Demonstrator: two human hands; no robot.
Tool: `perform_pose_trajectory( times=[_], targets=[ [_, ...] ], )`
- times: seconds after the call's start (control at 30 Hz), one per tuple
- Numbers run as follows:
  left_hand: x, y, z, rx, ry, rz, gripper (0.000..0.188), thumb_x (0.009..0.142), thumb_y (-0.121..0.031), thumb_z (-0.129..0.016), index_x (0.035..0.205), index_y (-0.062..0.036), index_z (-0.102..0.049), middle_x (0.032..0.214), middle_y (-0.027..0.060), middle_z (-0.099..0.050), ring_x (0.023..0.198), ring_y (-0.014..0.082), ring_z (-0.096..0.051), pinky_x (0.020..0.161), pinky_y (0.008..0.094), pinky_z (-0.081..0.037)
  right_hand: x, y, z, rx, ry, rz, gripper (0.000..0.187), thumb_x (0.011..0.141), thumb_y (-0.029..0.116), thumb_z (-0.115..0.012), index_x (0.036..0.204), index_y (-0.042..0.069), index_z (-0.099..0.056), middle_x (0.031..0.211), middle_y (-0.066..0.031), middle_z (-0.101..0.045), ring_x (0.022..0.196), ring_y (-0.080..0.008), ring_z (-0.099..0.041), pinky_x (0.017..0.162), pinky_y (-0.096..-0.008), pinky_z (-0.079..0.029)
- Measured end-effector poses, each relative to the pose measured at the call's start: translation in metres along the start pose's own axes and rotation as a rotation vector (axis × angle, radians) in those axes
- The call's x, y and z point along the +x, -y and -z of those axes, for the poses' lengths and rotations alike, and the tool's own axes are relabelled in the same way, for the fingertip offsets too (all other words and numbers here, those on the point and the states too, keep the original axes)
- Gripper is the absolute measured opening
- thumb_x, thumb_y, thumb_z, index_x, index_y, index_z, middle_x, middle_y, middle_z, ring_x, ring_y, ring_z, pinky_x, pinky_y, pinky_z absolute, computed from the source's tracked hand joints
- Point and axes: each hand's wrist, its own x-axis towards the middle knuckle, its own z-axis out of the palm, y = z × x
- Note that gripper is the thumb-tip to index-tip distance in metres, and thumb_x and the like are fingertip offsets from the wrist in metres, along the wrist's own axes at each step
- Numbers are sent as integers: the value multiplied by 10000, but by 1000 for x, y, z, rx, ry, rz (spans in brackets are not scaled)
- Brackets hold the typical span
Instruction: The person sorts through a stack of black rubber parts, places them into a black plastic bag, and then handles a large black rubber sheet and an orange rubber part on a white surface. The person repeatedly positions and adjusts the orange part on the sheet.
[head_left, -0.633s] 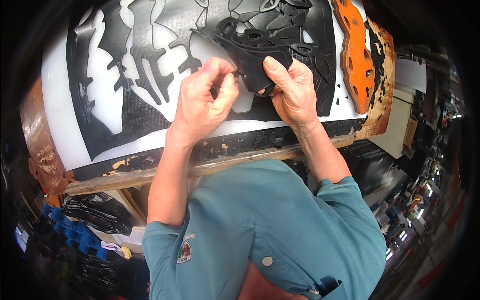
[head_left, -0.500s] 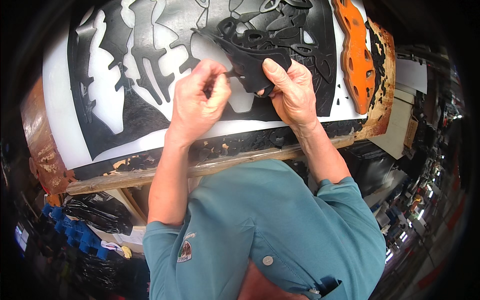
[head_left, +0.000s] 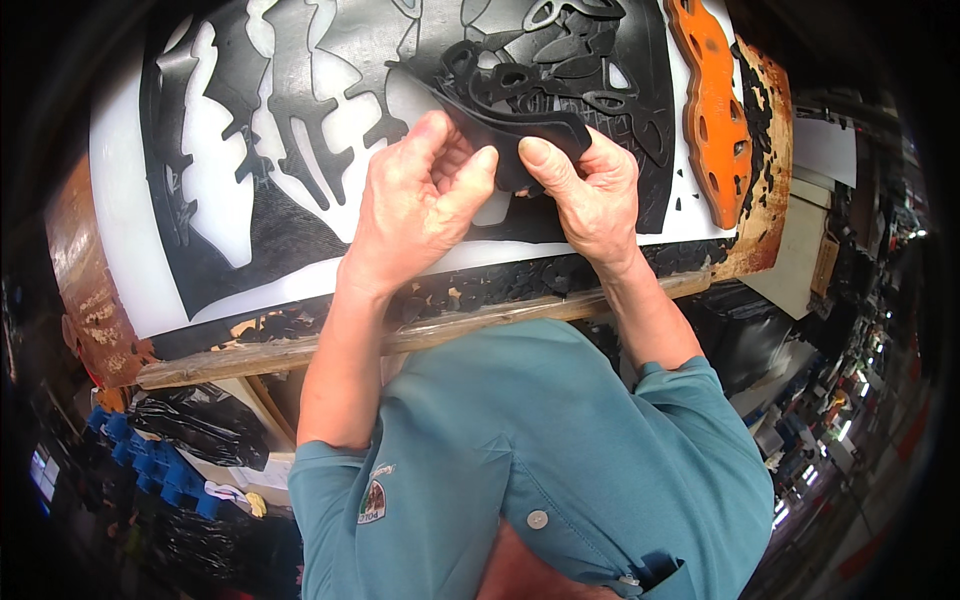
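Note:
A small stack of thin black cut-out sheet pieces (head_left: 510,135), rubber-like in look, is held up above the worktable between my two hands. My right hand (head_left: 590,195) grips its right end, thumb in front and fingers behind. At its left side, my left hand (head_left: 420,200) is closed, the curled fingers and thumb against the pieces; the fingertips are partly hidden. Beneath lies a large black sheet (head_left: 285,215) with long shaped openings cut through it. Several loose black cut-outs with oval holes (head_left: 575,70) are heaped on that sheet, just beyond the held stack.
An orange template-like plate with holes (head_left: 715,120) lies at the right on the white board (head_left: 125,230). Black scraps (head_left: 540,275) line the near side, behind a wooden edge strip (head_left: 440,330). Below left are black plastic bags (head_left: 200,420) and a blue crate-like object (head_left: 160,465).
My left hand has moved right and closed in on the stack, which half a second ago it was slightly apart from. The stack has tilted, its upper edge now more level.

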Motion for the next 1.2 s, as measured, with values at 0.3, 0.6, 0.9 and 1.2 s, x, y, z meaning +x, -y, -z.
perform_pose_trajectory(
  times=[0.3, 0.6, 0.9, 1.2],
  targets=[
    [2, 11, 16, -82, 98, -41, 95, 994, -77, -648, 1015, 11, -618, 767, 29, -635, 658, 87, -556, 597, 265, -473, 3, -4, -5, -8, 24, 7, 196, 1021, 140, -708, 1140, -13, -741, 921, -8, -720, 776, -70, -627, 694, -235, -532],
    [-3, 18, 12, 103, 27, -121, 167, 1077, -108, -516, 968, -15, -603, 698, -13, -543, 598, 87, -510, 556, 254, -439, 14, -5, 11, 100, -86, 4, 179, 1006, 185, -729, 1069, 19, -752, 873, -14, -741, 720, -56, -644, 625, -212, -522],
    [-13, 22, 65, 354, -96, -205, 125, 1025, -41, -577, 908, -3, -600, 684, 27, -498, 586, 93, -461, 535, 291, -390, 74, 31, 107, 102, -402, 158, 124, 933, 145, -805, 895, 55, -729, 778, -36, -728, 593, -81, -630, 522, -183, -485],
    [-20, 42, 90, -284, -360, -51, 248, 1105, -132, -438, 868, -70, -475, 675, -8, -418, 574, 87, -408, 500, 246, -372, 114, 45, 209, 195, -727, 232, 86, 954, 91, -766, 990, 26, -723, 880, -58, -714, 676, -96, -622, 637, -249, -548]
  ],
)
